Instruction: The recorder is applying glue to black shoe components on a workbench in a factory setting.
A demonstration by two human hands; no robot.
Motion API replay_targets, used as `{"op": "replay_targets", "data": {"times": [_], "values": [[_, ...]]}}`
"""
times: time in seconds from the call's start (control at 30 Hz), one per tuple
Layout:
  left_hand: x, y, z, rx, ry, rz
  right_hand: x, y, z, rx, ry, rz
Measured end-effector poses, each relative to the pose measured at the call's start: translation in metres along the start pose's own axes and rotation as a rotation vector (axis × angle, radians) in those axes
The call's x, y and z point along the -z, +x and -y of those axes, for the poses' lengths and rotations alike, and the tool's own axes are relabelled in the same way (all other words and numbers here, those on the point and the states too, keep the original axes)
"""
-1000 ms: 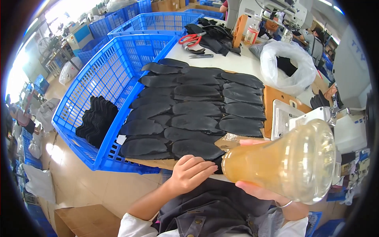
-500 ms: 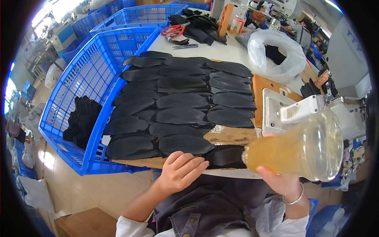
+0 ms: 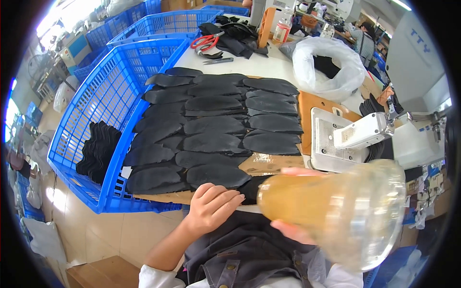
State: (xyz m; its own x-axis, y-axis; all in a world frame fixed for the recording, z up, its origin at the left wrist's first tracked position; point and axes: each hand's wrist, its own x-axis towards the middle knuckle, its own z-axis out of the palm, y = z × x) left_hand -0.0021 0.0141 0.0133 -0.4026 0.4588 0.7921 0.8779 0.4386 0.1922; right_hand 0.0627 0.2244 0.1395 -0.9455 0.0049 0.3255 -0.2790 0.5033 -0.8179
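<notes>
My right hand (image 3: 294, 232) grips a clear plastic bottle (image 3: 312, 204) of amber liquid, tipped on its side with the narrow end to the left. Below that end lies a flat black piece (image 3: 251, 184), mostly hidden by the bottle. My left hand (image 3: 211, 209) is closed at the board's front edge, its fingertips at the left end of this piece. Beyond both hands, overlapping rows of rounded black pieces (image 3: 213, 126) cover a brown board (image 3: 273, 164). The bottle is blurred, and I cannot see whether liquid leaves it.
A blue crate (image 3: 91, 103) with stacked black pieces (image 3: 100, 151) stands on the left. To the right is a white machine arm (image 3: 360, 132). Red-handled scissors (image 3: 206, 42), metal snips (image 3: 218, 61) and a plastic bag (image 3: 307, 67) lie at the back. A person in stripes (image 3: 366, 45) is far right.
The bottle and my right hand have moved left and nearer to me, over the front black piece. My left hand stays nearly in place. The whole view has shifted slightly.
</notes>
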Motion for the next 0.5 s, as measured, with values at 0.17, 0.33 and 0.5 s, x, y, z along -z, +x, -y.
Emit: {"op": "replay_targets", "data": {"times": [0.17, 0.33, 0.5], "values": [[0.003, 0.002, -0.003, 0.007, 0.031, 0.026, 0.020, 0.013, 0.018, -0.259, -0.173, 0.268], [0.010, 0.010, -0.008, 0.020, 0.076, 0.071, 0.069, -0.038, -0.043, -0.118, -0.193, -0.040], [0.008, 0.037, -0.027, 0.091, 0.063, 0.098, 0.095, -0.071, -0.111, -0.047, -0.173, -0.426]]}}
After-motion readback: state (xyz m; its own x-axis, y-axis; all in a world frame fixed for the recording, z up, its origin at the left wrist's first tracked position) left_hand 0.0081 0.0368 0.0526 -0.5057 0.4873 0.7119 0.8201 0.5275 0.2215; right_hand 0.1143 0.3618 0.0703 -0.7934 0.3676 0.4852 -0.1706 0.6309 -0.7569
